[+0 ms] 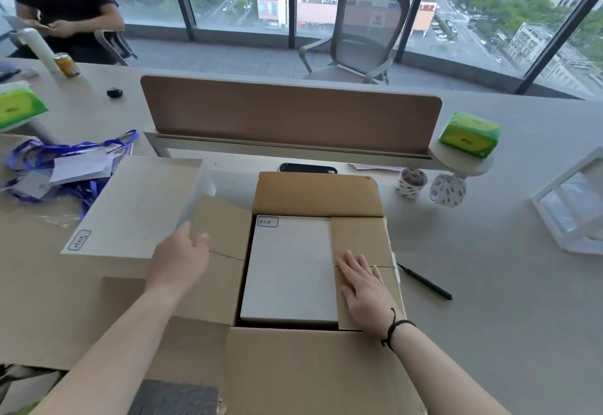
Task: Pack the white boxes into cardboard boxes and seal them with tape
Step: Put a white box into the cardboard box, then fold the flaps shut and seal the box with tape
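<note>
Smooth white box in corrugated carton

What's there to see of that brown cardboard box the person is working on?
The cardboard box is plain brown, open-topped, on the table. Its far flap stands up and its near flap hangs toward the viewer. The right hand lies flat on the right flap, folded inward; the left hand grips the left flap's edge. Inside lies a white box labelled at its far left corner.
</note>
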The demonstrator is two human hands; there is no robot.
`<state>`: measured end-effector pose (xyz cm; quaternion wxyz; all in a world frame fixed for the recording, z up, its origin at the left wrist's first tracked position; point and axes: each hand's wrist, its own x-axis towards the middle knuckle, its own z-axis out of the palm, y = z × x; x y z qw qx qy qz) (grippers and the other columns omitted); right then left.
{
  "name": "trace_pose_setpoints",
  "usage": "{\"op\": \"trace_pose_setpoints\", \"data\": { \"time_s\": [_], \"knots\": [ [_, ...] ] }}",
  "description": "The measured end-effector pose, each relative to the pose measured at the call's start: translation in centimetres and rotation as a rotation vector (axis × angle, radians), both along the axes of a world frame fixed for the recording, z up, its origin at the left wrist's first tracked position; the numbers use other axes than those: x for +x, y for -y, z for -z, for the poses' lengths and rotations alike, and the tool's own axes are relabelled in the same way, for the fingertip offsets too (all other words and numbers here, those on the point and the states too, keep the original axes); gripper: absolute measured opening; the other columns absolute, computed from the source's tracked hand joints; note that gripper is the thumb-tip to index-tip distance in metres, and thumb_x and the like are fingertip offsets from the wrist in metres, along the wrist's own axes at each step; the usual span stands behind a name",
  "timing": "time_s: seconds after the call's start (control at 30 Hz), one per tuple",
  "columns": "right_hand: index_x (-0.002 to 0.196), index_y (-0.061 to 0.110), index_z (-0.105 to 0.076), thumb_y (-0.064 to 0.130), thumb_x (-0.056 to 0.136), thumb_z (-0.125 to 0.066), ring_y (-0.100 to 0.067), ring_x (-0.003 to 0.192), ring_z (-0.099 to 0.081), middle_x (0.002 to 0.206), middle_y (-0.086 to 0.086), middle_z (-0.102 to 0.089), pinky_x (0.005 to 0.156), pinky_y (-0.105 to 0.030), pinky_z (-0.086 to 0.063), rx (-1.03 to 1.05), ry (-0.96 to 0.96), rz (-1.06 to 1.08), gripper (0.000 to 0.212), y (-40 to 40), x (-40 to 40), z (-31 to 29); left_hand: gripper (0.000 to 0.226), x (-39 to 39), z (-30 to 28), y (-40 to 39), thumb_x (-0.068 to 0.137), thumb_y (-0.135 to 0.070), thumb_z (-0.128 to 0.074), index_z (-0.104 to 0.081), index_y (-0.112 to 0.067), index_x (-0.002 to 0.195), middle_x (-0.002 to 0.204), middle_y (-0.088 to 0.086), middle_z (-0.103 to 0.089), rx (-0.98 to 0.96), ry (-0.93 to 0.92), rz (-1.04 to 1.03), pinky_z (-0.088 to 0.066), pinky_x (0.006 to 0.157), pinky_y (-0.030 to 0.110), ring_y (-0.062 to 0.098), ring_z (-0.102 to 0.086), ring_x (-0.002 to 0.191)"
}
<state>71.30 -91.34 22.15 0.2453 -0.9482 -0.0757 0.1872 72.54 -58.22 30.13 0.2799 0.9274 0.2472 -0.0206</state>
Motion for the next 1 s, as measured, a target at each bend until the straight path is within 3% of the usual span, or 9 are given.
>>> {"op": "trace_pose_setpoints", "data": {
  "time_s": [0.07,0.13,0.2,0.27,0.33,0.4,0.5,0.83,1.0],
  "knots": [
    [0.159,0.029,-0.017,0.019,0.106,-0.036,-0.014,0.154,0.008,0.167,0.012,0.000,0.123,-0.030,0.008,-0.012,0.013,0.005,0.058,-0.1,-0.1,0.2,0.034,-0.7,-2.4,2.0,0.103,-0.022,-0.048,-0.059,-0.015,0.135,0.123,0.014,-0.069,0.034,0.099,0.101,-0.045,0.092,0.042,0.037,-0.058,0.118],
    [0.159,0.029,-0.016,0.020,0.106,-0.036,-0.014,0.154,0.008,0.167,0.012,0.001,0.122,-0.029,0.009,-0.016,0.019,0.009,0.058,-0.1,-0.2,0.2,0.036,-1.6,-3.7,4.9,0.102,-0.015,-0.042,-0.062,-0.029,0.129,0.106,-0.004,-0.074,-0.020,0.151,0.241,-0.047,0.086,0.036,0.029,-0.063,0.107],
    [0.159,0.029,-0.016,0.021,0.106,-0.036,-0.013,0.154,0.009,0.167,0.012,0.001,0.121,-0.028,0.010,-0.018,0.021,0.004,0.057,-0.1,-0.2,0.2,0.043,-2.1,-3.0,7.6,0.104,-0.015,-0.036,-0.058,-0.037,0.134,0.119,-0.013,-0.072,-0.109,0.123,0.361,-0.047,0.091,0.031,0.021,-0.062,0.114],
    [0.159,0.029,-0.015,0.021,0.106,-0.036,-0.013,0.154,0.009,0.166,0.012,0.001,0.120,-0.027,0.010,-0.023,0.020,-0.004,0.057,-0.1,-0.3,0.2,0.051,-2.1,-0.6,9.1,0.106,-0.017,-0.029,-0.039,-0.037,0.152,0.147,-0.007,-0.055,-0.081,0.008,0.476,-0.041,0.108,0.035,0.021,-0.049,0.135],
    [0.159,0.029,-0.015,0.022,0.106,-0.035,-0.013,0.154,0.009,0.166,0.014,0.001,0.120,-0.027,0.010,-0.027,0.021,-0.005,0.057,-0.1,-0.3,0.2,0.056,-2.0,2.5,9.2,0.107,-0.016,-0.021,-0.021,-0.034,0.160,0.165,-0.010,-0.029,0.043,-0.146,0.600,-0.022,0.122,0.035,0.016,-0.026,0.151],
    [0.159,0.030,-0.014,0.022,0.106,-0.034,-0.013,0.154,0.009,0.165,0.016,0.003,0.120,-0.027,0.010,-0.038,0.021,-0.008,0.057,0.0,-0.4,0.2,0.056,-2.3,4.7,8.6,0.108,-0.018,-0.016,-0.007,-0.032,0.162,0.169,-0.015,-0.006,0.183,-0.229,0.692,-0.005,0.127,0.035,0.013,-0.003,0.156],
    [0.160,0.030,-0.013,0.024,0.107,-0.032,-0.011,0.154,0.010,0.166,0.014,0.003,0.121,-0.028,0.010,-0.052,0.033,-0.009,0.056,0.0,-0.7,0.2,0.054,-2.6,6.3,7.9,0.109,-0.026,-0.012,0.003,-0.032,0.161,0.168,-0.017,0.005,0.305,-0.244,0.744,-0.001,0.127,0.036,0.014,0.006,0.156],
    [0.159,0.028,-0.017,0.025,0.106,-0.040,-0.013,0.155,0.005,0.167,0.010,-0.001,0.123,-0.032,0.007,-0.023,-0.010,-0.026,0.059,0.6,-0.6,-0.3,0.053,-2.2,5.5,7.4,0.109,-0.034,-0.020,-0.009,-0.038,0.161,0.167,-0.019,0.001,0.304,-0.283,0.752,0.001,0.127,0.045,0.016,0.006,0.156],
    [0.151,0.022,-0.041,0.016,0.105,-0.046,-0.009,0.153,-0.014,0.162,0.009,-0.028,0.121,-0.023,0.000,0.150,0.008,0.047,0.047,4.0,-1.7,-1.9,0.051,-3.5,5.6,4.2,0.108,-0.024,-0.031,-0.028,-0.037,0.157,0.167,-0.018,-0.008,0.112,-0.204,0.681,-0.008,0.127,0.038,0.011,0.000,0.156]
  ]
}}
